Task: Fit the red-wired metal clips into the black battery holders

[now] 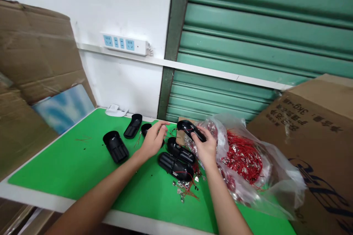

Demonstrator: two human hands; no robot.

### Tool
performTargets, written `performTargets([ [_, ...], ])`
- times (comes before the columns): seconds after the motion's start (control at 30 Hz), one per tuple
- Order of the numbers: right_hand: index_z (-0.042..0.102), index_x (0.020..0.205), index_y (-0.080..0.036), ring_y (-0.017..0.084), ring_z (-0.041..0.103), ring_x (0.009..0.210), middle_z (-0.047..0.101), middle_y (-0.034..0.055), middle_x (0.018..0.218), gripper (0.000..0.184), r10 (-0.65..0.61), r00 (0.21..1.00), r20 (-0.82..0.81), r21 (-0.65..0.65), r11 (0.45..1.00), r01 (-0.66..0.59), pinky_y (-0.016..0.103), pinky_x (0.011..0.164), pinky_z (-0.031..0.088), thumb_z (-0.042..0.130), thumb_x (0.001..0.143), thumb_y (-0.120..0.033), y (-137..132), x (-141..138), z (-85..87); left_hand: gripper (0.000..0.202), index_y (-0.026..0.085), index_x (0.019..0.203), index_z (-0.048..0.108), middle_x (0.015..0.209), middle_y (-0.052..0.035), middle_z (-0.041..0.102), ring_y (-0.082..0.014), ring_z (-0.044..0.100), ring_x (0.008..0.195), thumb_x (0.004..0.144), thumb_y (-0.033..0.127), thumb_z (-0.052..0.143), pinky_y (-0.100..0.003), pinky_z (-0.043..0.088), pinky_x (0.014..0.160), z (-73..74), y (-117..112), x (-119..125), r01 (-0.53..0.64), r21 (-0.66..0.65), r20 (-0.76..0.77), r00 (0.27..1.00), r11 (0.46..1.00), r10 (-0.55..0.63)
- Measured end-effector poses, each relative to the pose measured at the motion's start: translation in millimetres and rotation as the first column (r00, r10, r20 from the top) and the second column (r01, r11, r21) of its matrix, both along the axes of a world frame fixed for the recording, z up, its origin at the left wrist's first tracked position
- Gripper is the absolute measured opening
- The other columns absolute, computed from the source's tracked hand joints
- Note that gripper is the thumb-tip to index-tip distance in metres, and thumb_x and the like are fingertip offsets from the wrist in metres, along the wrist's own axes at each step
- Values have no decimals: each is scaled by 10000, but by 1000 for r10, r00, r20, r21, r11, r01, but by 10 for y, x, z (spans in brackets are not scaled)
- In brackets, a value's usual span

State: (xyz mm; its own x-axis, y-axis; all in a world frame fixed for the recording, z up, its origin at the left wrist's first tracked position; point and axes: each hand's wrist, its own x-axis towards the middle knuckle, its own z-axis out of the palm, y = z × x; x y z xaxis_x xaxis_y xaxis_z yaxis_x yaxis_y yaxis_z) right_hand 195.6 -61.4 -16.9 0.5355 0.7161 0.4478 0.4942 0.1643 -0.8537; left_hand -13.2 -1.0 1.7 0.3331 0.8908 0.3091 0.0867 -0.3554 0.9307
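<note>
My right hand (205, 145) grips a curved black plastic battery housing (191, 129), lifted above the other parts, with a thin red wire running along it. My left hand (154, 140) hovers to its left, index finger stretched out; nothing shows clearly in it. Partly behind that hand is another black housing (146, 128). Two more lie below my hands, an upper housing (180, 151) and a lower housing (176, 167) with a red wire on it. Small metal contacts (180, 191) with red wires lie scattered in front of them.
Two black housings, one nearer (116, 147) and one farther (133, 126), lie left on the green tabletop (68, 169). A clear plastic bag (278, 176) holds many red-wired contacts (244, 158). Cardboard boxes flank both sides; a power strip (125, 44) is on the wall.
</note>
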Motion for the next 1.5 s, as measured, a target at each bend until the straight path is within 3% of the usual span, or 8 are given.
performTargets([
  [0.17, 702, 937, -210, 225, 724, 813, 782, 64, 968, 442, 369, 818, -440, -9, 910, -415, 354, 738, 577, 904, 604, -419, 30, -121, 386, 489, 166, 1157, 564, 842, -5, 594, -57, 413, 387, 1003, 563, 323, -207, 308, 347, 138, 107, -73, 271, -536, 297, 947, 799, -121],
  [0.3, 732, 912, -203, 189, 701, 710, 776, 34, 863, 373, 601, 679, -421, -153, 691, -706, 305, 668, 541, 894, 639, -397, 22, -240, 471, 762, 157, 1252, 580, 709, -35, 654, -139, 597, 482, 958, 762, 222, -192, 334, 354, 183, 124, -166, 541, -688, 290, 816, 484, -500],
  [0.4, 747, 941, -211, 209, 711, 798, 773, 36, 896, 347, 609, 747, -267, -190, 727, -660, 329, 730, 555, 860, 683, -412, 18, -267, 376, 715, 144, 1263, 602, 703, -51, 697, -164, 657, 575, 921, 752, 444, -206, 428, 441, 141, 106, -189, 607, -687, 282, 729, 398, -624],
  [0.57, 680, 1010, -220, 182, 658, 783, 713, 39, 911, 365, 272, 939, -208, 19, 961, -275, 287, 665, 526, 769, 781, -490, -44, -248, 249, 633, 212, 1400, 511, 1062, -98, 741, -226, 751, 866, 896, 570, 646, -296, 554, 718, 77, 28, -122, 682, -539, 446, 729, 495, -519],
  [0.7, 592, 846, -223, 111, 479, 497, 540, -61, 598, 319, 305, 912, -276, -18, 947, -322, 232, 482, 396, 754, 797, -493, -116, -289, 299, 654, 292, 1456, 406, 1284, -90, 662, -242, 761, 932, 884, 489, 655, -354, 572, 819, 72, -72, -47, 685, -509, 512, 727, 521, -457],
  [0.9, 599, 791, -216, 117, 549, 485, 620, -39, 595, 334, 270, 909, -316, 32, 961, -275, 238, 484, 465, 815, 729, -464, -131, -384, 312, 549, 242, 1341, 411, 1127, -76, 717, -225, 747, 886, 884, 478, 603, -330, 579, 735, 61, -181, 46, 587, -511, 452, 805, 628, -384],
  [1.17, 769, 931, -239, 199, 743, 727, 795, 46, 857, 105, 30, 949, 314, 182, 979, -91, 351, 740, 615, 686, 912, -300, -258, -481, 273, 595, 173, 1491, 342, 1532, -130, 496, -270, 452, 1444, 964, 401, 498, -417, 343, 1224, 83, -238, 16, 371, -182, 134, 927, 911, -350],
  [1.5, 778, 996, -237, 195, 731, 823, 775, 44, 934, 138, 200, 954, 222, 139, 962, -234, 348, 788, 600, 662, 921, -230, -299, -547, 352, 586, 108, 1576, 258, 1581, -140, 438, -261, 270, 1552, 1039, 330, 330, -414, 240, 1293, 118, -274, -3, 381, -27, -44, 923, 924, -382],
])
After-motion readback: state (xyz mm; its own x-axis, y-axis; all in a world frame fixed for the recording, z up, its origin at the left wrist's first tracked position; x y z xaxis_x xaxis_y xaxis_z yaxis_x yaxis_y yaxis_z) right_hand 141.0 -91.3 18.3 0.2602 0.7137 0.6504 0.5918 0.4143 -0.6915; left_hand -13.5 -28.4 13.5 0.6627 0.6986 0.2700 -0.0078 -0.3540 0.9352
